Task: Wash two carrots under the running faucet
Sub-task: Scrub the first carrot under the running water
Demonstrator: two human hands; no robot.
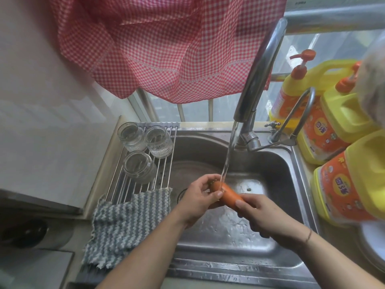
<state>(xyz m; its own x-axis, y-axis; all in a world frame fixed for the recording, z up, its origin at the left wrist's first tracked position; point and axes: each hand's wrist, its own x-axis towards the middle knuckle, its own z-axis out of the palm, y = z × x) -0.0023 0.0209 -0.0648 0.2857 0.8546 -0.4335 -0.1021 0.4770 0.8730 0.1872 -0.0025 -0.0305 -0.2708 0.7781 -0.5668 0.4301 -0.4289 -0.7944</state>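
An orange carrot (229, 196) is held over the steel sink (277, 163), its thick end under the water stream (230, 151) that falls from the faucet (256, 80). My left hand (200, 200) grips the thick end, thumb and fingers curled round it. My right hand (258, 215) grips the other end, whose tip is hidden in the palm. Only one carrot is in view.
A roll-up rack (143, 184) spans the sink's left side with three upturned glass jars (134, 134) and a striped cloth (127, 224). Yellow detergent bottles (345, 113) crowd the right counter. A small second tap (295, 115) stands behind; a red checked curtain (166, 49) hangs above.
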